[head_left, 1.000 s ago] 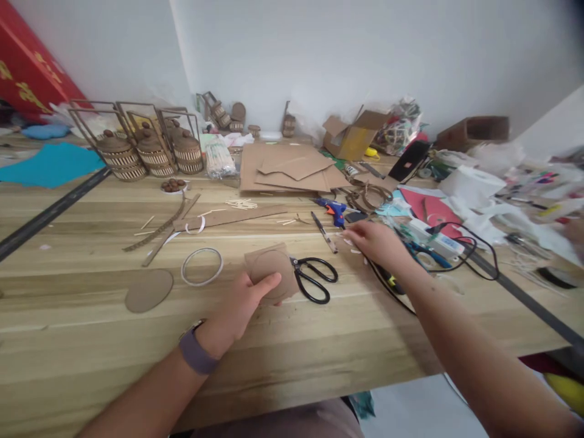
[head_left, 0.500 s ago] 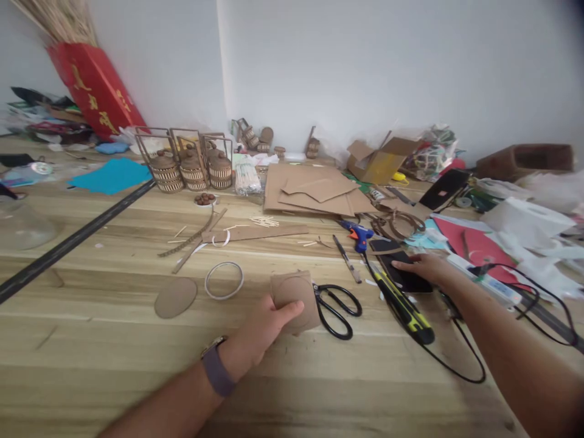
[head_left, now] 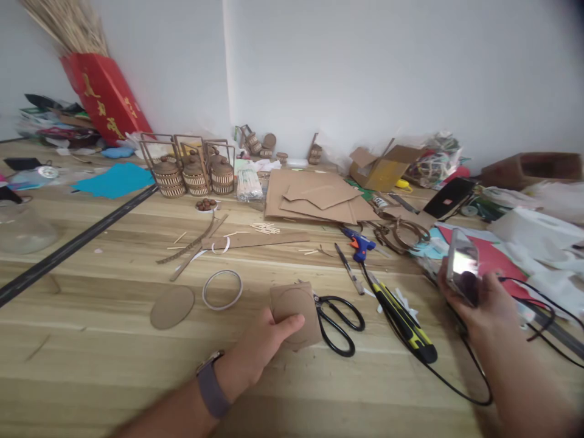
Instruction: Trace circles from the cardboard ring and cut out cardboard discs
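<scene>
My left hand (head_left: 269,334) is closed on a squarish piece of cardboard (head_left: 298,304) with a circle drawn on it, thumb on top. Black-handled scissors (head_left: 340,322) lie against its right side, their blades hidden. In my right hand (head_left: 479,304) is a smartphone (head_left: 463,267), lifted and tilted, its glossy face catching the light. Left of that hand lie a yellow-and-black utility knife (head_left: 404,319), a pen (head_left: 349,269) and a blue glue gun (head_left: 360,244). A cut cardboard disc (head_left: 172,308) and a pale ring (head_left: 222,289) rest left of my left hand.
Stacked cardboard sheets (head_left: 314,194) lie at the back middle, with small lidded baskets (head_left: 194,173) to their left. A bowl of brown beads (head_left: 206,205) stands before the baskets. Cables, red paper (head_left: 502,261) and white tissue (head_left: 529,234) crowd the right side.
My right hand has picked the phone up off the table and carried it to the right. My left hand keeps its hold on the cardboard. The view has shifted slightly.
</scene>
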The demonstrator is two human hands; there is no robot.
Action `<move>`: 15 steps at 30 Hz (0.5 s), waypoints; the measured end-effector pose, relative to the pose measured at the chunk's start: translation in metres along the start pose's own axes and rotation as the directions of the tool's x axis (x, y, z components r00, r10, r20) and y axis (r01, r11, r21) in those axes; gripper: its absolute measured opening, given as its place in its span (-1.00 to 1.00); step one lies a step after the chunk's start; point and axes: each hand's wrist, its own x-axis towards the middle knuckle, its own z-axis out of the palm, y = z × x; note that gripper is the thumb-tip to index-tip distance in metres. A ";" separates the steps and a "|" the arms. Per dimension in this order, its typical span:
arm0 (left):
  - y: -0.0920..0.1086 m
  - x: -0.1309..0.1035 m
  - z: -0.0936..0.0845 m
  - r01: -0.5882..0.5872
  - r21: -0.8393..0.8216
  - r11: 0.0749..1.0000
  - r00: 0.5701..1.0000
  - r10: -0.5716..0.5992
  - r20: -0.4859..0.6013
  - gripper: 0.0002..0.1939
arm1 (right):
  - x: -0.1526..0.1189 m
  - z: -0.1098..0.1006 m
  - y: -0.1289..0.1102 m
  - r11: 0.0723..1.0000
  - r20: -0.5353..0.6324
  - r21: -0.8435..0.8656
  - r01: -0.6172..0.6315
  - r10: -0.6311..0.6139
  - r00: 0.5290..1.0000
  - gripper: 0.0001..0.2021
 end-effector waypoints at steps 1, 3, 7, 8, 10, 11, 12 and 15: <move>0.000 0.000 0.000 0.018 0.007 1.000 1.000 -0.018 -0.012 -0.54 | -0.004 -0.001 -0.003 0.994 0.026 0.104 -0.029 0.026 0.999 -0.47; 0.000 -0.001 0.000 0.032 0.024 0.999 0.999 -0.031 -0.033 -0.53 | -0.011 -0.002 -0.008 0.950 0.077 0.294 -0.105 0.085 0.993 -0.30; 0.002 -0.003 -0.001 0.019 0.074 0.997 0.998 -0.014 -0.062 -0.63 | -0.016 -0.002 -0.016 0.849 0.181 0.486 -0.207 0.134 0.974 -0.32; 0.002 -0.004 -0.001 0.018 0.081 0.997 0.998 -0.012 -0.068 -0.64 | -0.016 -0.003 -0.016 0.827 0.210 0.512 -0.230 0.140 0.968 -0.33; 0.003 -0.004 -0.002 0.017 0.097 0.995 0.997 -0.010 -0.078 -0.65 | -0.012 -0.005 -0.013 0.788 0.279 0.548 -0.279 0.142 0.950 -0.36; 0.003 -0.004 -0.002 0.017 0.102 0.995 0.997 -0.010 -0.075 -0.65 | -0.010 -0.006 -0.010 0.771 0.315 0.560 -0.303 0.140 0.939 -0.38; 0.003 -0.005 -0.001 0.023 0.111 0.994 0.997 -0.015 -0.073 -0.64 | -0.007 -0.007 -0.006 0.758 0.352 0.565 -0.325 0.134 0.926 -0.41; 0.005 -0.007 0.000 0.058 0.185 0.981 0.993 -0.038 -0.112 -0.62 | 0.003 -0.005 0.013 0.725 0.442 0.572 -0.384 0.122 0.889 -0.44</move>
